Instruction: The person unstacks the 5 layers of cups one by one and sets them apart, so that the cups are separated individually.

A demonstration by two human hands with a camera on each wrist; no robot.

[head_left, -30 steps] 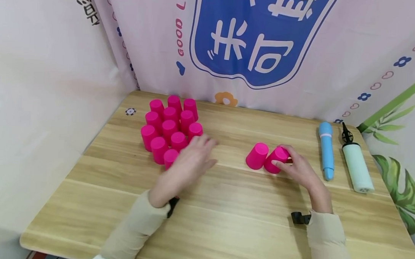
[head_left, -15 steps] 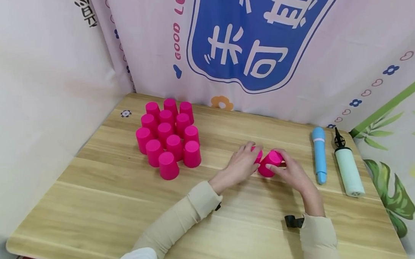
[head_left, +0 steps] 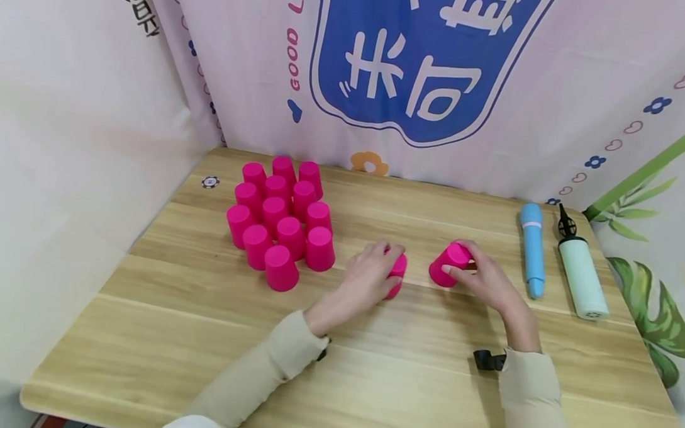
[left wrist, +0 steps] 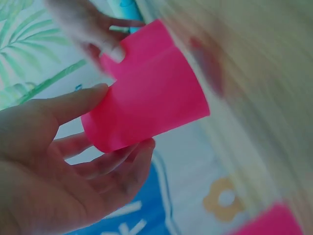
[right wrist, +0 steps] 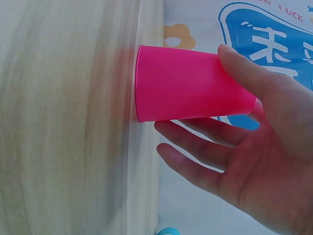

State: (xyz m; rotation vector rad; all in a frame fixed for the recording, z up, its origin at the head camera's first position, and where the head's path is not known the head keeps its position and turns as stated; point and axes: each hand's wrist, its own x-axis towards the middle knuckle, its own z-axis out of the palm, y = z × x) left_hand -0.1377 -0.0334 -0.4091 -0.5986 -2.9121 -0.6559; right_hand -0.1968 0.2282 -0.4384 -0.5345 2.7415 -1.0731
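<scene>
My left hand grips an upside-down pink plastic cup between thumb and fingers. In the left wrist view this cup overlaps the one behind it; whether its rim touches the table I cannot tell. To the right, my right hand holds another pink cup with its mouth down. The right wrist view shows the thumb on one side of that cup and fingers on the other. At the left stands a close group of several upside-down pink cups.
A light blue microphone-shaped thing and a pale green hand pump with a black nozzle lie at the right of the wooden table. A printed curtain hangs behind. A small chip-like disc lies back left.
My left hand came across from the cup group, took hold of the left one of the two right-hand cups, and has moved it leftward. My right hand stays at its cup.
</scene>
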